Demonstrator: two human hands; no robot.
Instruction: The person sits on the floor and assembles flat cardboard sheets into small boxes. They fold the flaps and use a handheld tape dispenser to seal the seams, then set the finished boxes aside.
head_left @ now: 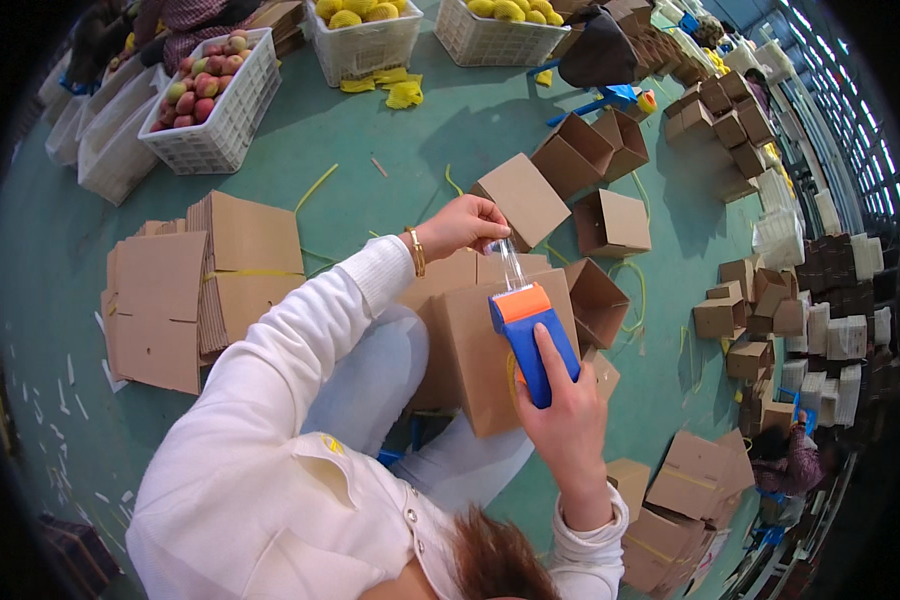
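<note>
In my right hand [570,415] is a blue and orange tape dispenser [537,350], gripped with the index finger along its body. My left hand [465,225] is closed, pinching the loose end of the clear packing tape [511,264]. The strip runs bunched and narrow from those fingers down to the dispenser's orange head. Beneath the dispenser, a brown cardboard box [470,365] rests against my knees, its upper side partly hidden by the dispenser and my right hand.
Flattened cartons [160,290] are stacked at the left. Several made-up boxes [610,223] lie right and ahead, among yellow straps [317,187]. White crates hold apples [205,85] and yellow-wrapped fruit [360,14] farther off. More flat cardboard [685,490] sits at lower right; a person [800,460] sits beyond.
</note>
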